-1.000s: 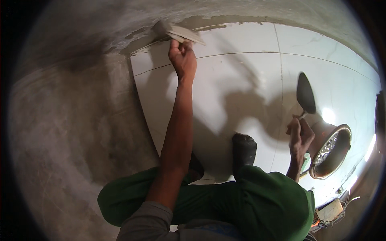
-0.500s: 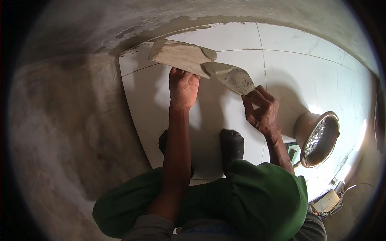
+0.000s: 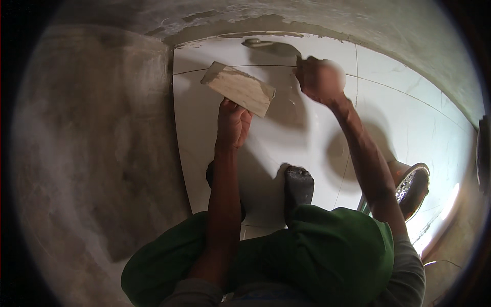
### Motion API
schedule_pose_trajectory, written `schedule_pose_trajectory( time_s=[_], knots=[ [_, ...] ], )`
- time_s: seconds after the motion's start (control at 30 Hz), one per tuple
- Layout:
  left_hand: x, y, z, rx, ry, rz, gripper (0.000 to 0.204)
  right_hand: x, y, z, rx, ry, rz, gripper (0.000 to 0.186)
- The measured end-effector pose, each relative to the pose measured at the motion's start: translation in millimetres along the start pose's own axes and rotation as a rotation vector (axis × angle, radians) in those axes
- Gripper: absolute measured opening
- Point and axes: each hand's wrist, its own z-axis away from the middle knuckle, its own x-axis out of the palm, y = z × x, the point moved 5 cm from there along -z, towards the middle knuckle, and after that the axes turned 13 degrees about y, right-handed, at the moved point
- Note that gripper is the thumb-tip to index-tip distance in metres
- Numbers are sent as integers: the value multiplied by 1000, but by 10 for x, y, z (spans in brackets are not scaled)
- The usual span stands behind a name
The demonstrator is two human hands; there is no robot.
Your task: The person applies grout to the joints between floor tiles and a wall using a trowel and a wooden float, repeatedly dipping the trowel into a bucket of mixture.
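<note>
My left hand (image 3: 234,124) is closed under a small wooden float (image 3: 239,88), holding its pale flat face up and tilted. Grey mortar clings to the board's edges. Farther off and to the right, my right hand (image 3: 321,79) is closed, partly smeared by motion, with its handle hidden in the fingers. From it a trowel (image 3: 279,49) reaches left, low by the base of the far wall, its blade dark in shadow. A small lump of wet mortar (image 3: 254,43) shows at the blade's far end.
White tiles (image 3: 327,148) cover the floor, with a mortar strip (image 3: 261,35) along the curved-looking far wall (image 3: 307,15). A rough grey surface (image 3: 97,143) borders the left. A bucket (image 3: 425,179) stands at right, behind my forearm. My dark-covered foot (image 3: 298,189) is below.
My right hand has carried the trowel up and away from the float to the far wall's base. The mortar load is off the float's right end; the float has tilted and drawn slightly nearer.
</note>
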Motion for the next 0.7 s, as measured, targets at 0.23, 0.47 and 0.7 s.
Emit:
schedule_pose_trajectory(
  time_s=[0.23,0.47,0.7],
  knots=[
    [-378,-82,16,61,42,-44,56,355,356,-699,-348,-11,28,13],
    [-384,-11,128,30,93,7,55,-51,261,-738,-254,-58,54,11],
    [-296,-36,146,36,84,37,60,147,65,-883,-120,-72,99,19]
  ],
)
